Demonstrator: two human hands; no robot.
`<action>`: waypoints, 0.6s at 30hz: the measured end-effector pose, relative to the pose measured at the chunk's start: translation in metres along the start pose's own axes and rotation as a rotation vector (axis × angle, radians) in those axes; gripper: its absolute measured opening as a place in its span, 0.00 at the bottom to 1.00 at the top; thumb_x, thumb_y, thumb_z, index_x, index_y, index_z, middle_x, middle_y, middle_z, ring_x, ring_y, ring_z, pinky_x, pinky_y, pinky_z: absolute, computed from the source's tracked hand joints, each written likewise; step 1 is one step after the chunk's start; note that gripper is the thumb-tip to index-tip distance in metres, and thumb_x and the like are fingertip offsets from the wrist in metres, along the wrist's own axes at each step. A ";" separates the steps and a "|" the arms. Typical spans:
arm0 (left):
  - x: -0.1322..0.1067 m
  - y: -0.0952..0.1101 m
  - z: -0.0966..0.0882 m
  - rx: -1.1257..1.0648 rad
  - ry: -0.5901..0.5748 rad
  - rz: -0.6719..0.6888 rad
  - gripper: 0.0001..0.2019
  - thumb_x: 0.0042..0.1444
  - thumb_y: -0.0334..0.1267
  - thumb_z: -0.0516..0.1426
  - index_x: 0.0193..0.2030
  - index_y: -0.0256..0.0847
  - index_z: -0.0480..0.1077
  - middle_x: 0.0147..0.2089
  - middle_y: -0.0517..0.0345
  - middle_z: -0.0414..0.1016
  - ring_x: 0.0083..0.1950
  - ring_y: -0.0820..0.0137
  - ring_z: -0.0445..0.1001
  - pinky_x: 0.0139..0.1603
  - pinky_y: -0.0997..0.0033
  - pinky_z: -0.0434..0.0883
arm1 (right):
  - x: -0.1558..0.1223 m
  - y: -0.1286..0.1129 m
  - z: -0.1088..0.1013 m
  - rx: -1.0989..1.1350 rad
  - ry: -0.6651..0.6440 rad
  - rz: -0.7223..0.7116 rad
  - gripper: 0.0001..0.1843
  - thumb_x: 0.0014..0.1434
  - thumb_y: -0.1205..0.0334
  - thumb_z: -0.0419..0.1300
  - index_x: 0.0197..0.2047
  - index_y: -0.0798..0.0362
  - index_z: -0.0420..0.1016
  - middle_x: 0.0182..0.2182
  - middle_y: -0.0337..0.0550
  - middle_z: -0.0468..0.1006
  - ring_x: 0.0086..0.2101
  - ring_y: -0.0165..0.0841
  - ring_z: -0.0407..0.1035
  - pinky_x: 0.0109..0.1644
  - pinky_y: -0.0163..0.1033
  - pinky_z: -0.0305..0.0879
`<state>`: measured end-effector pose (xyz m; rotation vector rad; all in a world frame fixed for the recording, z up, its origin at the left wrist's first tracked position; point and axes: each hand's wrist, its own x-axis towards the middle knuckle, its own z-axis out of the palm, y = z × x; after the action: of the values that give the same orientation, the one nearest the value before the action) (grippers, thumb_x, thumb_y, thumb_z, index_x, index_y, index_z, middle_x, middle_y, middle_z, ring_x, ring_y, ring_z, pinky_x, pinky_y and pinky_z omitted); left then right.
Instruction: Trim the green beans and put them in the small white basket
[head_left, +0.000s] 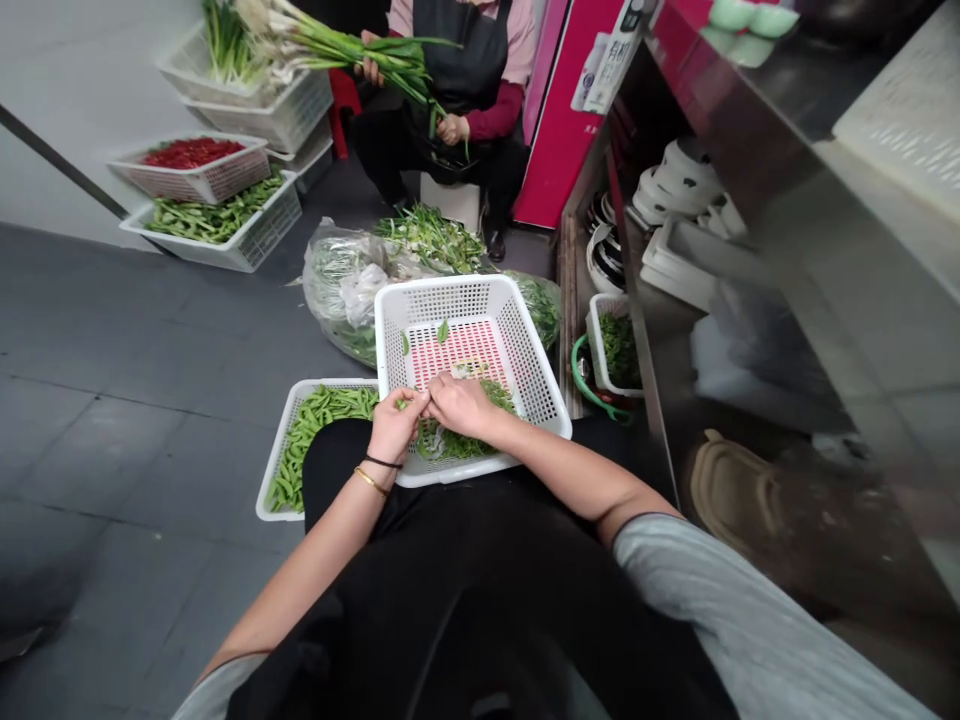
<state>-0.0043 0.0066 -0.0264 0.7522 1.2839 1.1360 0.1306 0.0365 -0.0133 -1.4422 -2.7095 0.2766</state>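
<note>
A white perforated basket rests across my lap, with a pile of fine green trimmings near its front and a few flat green pieces farther back. Above it my left hand is closed in a pinch, with a small green pod showing at its fingers. My right hand is closed too, its fingertips meeting those of the left. What lies between the right fingers is hidden. Beside my left knee, a lower white basket holds many slim green pods.
Clear plastic bags of greens lie ahead. Opposite sits a person in a dark apron, holding green onions. Stacked vegetable baskets stand at left. A metal counter with shelved containers runs along my right.
</note>
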 end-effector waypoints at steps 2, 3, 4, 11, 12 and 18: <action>-0.001 0.000 0.008 -0.026 -0.042 -0.030 0.19 0.40 0.46 0.67 0.25 0.38 0.62 0.16 0.66 0.66 0.11 0.84 0.51 0.10 0.82 0.46 | -0.016 0.000 -0.005 -0.036 0.031 -0.022 0.19 0.66 0.56 0.44 0.47 0.60 0.67 0.43 0.56 0.72 0.36 0.39 0.71 0.35 0.40 0.65; -0.003 0.000 0.010 -0.026 -0.068 -0.053 0.20 0.39 0.47 0.67 0.25 0.38 0.62 0.16 0.67 0.65 0.11 0.84 0.51 0.10 0.82 0.46 | -0.022 0.001 -0.006 -0.041 0.050 -0.028 0.19 0.66 0.56 0.43 0.47 0.60 0.67 0.42 0.56 0.72 0.35 0.38 0.70 0.34 0.40 0.64; -0.005 0.002 0.012 -0.017 -0.093 -0.076 0.20 0.38 0.47 0.67 0.26 0.38 0.62 0.15 0.67 0.65 0.11 0.83 0.51 0.10 0.82 0.45 | -0.026 0.003 -0.007 -0.038 0.069 -0.034 0.20 0.66 0.55 0.42 0.46 0.61 0.68 0.41 0.56 0.72 0.35 0.38 0.70 0.34 0.39 0.63; -0.015 0.016 0.006 0.002 -0.123 -0.059 0.19 0.36 0.42 0.69 0.29 0.32 0.69 0.16 0.62 0.68 0.12 0.84 0.53 0.11 0.82 0.47 | -0.045 0.030 -0.003 0.353 0.284 -0.110 0.14 0.62 0.53 0.55 0.37 0.56 0.71 0.34 0.45 0.74 0.34 0.32 0.67 0.35 0.34 0.60; -0.016 0.018 0.004 -0.013 -0.146 -0.057 0.18 0.36 0.41 0.69 0.29 0.32 0.69 0.19 0.60 0.70 0.12 0.84 0.53 0.11 0.82 0.47 | -0.048 0.034 -0.003 0.434 0.308 -0.121 0.12 0.61 0.54 0.56 0.35 0.56 0.71 0.32 0.43 0.74 0.32 0.30 0.67 0.36 0.34 0.59; -0.017 0.023 0.006 -0.163 -0.215 -0.055 0.21 0.38 0.33 0.68 0.40 0.34 0.69 0.14 0.73 0.57 0.13 0.85 0.51 0.13 0.84 0.47 | -0.062 0.038 -0.007 0.746 0.303 -0.119 0.11 0.63 0.60 0.53 0.31 0.54 0.68 0.22 0.35 0.69 0.25 0.26 0.64 0.34 0.32 0.60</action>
<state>-0.0022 -0.0015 0.0023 0.6930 1.0144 1.0700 0.1978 0.0070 -0.0116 -0.9957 -2.0834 0.8634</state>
